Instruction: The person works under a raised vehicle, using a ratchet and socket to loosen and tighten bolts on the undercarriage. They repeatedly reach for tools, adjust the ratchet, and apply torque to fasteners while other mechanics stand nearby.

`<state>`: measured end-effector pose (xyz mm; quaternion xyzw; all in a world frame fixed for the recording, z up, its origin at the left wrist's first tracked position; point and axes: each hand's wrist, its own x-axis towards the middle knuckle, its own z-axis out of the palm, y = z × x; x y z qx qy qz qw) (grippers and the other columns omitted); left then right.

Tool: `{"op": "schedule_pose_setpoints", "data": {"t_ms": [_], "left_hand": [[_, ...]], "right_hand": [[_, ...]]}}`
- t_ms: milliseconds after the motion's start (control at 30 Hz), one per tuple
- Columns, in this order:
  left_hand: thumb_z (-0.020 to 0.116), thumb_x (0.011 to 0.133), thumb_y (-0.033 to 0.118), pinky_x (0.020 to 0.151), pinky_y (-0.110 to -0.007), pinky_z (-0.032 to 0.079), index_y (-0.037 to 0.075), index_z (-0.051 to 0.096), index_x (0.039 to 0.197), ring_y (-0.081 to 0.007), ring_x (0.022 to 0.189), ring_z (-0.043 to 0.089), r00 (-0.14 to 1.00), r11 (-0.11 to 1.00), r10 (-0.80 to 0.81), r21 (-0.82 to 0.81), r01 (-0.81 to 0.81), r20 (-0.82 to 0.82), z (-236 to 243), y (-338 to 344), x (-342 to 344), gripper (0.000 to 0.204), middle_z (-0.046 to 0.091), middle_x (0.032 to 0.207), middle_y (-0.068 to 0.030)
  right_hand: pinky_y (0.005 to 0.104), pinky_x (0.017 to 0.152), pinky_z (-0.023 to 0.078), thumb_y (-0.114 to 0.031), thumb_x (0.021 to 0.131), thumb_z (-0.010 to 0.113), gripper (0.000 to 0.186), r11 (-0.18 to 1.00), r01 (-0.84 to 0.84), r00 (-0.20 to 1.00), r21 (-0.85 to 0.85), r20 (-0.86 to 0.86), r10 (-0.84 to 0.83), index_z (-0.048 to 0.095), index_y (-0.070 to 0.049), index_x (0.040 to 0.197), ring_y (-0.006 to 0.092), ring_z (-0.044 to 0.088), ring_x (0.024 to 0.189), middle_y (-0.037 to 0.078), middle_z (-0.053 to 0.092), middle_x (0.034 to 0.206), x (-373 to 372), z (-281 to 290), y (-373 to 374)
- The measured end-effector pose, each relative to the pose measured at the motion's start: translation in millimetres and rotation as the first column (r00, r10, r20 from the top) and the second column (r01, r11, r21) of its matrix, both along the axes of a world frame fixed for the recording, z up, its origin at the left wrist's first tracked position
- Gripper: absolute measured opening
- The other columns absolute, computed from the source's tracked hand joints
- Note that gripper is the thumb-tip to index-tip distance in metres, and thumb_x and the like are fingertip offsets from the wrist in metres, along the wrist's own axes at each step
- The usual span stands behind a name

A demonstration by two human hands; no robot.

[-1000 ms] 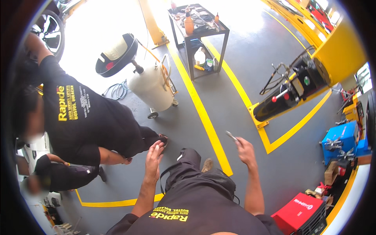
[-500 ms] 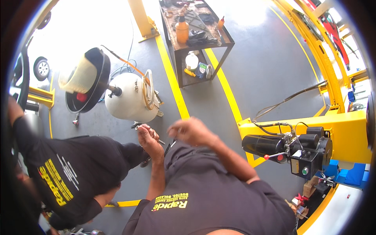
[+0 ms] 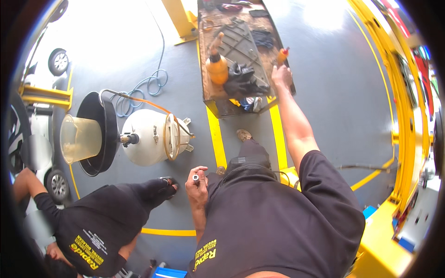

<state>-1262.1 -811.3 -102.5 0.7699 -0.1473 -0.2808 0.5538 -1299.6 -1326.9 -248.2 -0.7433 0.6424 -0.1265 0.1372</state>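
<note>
My left hand [image 3: 197, 191] is closed around a metal socket tool [image 3: 196, 178], whose round hollow end points up by my thumb. It is held low in front of my left side. My right arm stretches forward to the tool trolley [image 3: 221, 109]. There my right hand [image 3: 282, 76] has its fingers curled at the right edge of the top, right by a small orange bottle with a red tip [image 3: 282, 56]. Its fingertips are hidden, so what it grips does not show. An orange spray bottle [image 3: 217, 69] and black gloves [image 3: 243, 79] lie to its left.
Left of the trolley stands a white round tank [image 3: 144, 138] with a black drain pan [image 3: 109, 121] and a translucent bucket [image 3: 83, 137]. A co-worker [image 3: 104, 222] bends at the lower left. A blue hose [image 3: 150, 85] coils on the floor. Yellow lift posts [image 3: 403, 92] rise at right.
I have moved closer to the trolley. My right hand has left the front of my body and reached out to the trolley top. My left hand still grips the socket tool.
</note>
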Motion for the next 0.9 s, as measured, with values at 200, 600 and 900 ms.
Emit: {"op": "schedule_pose_setpoints", "data": {"t_ms": [200,600,900], "left_hand": [[0.048,0.108,0.029,0.06,-0.021,0.036,0.001,0.063,0.1,-0.0054,0.065,0.046,0.99,0.989,0.127,-0.065,-0.131,-0.069,21,-101,6,0.033,0.051,0.071,0.0022],[0.054,0.105,0.037,0.049,-0.015,0.03,0.003,0.066,0.118,0.0021,0.056,0.037,0.831,0.82,0.452,-0.215,-0.53,-0.325,59,-144,-6,0.039,0.05,0.075,0.0076],[0.051,0.107,0.034,0.047,-0.019,0.027,0.009,0.063,0.109,0.0009,0.055,0.035,0.627,0.417,0.68,-0.503,-0.757,-0.379,40,-32,-98,0.027,0.051,0.071,0.0078]], "right_hand": [[0.0534,0.1,0.047,-0.033,0.099,0.055,0.044,0.986,-0.131,0.963,0.108,-0.224,0.152,0.053,0.0,0.128,0.0369,0.056,0.123,0.021,0.057,0.129,20,-25,-34],[0.0511,0.066,0.047,-0.013,0.099,0.057,0.02,0.195,-0.979,0.199,0.061,0.504,0.84,0.049,-0.003,0.114,0.047,0.06,0.082,0.023,0.062,0.086,37,150,112],[0.0262,0.068,0.04,-0.038,0.108,0.043,0.043,-0.704,-0.646,-0.13,0.294,0.867,0.482,0.06,0.0,0.096,0.01,0.045,0.075,0.0,0.052,0.08,14,244,323]]}}
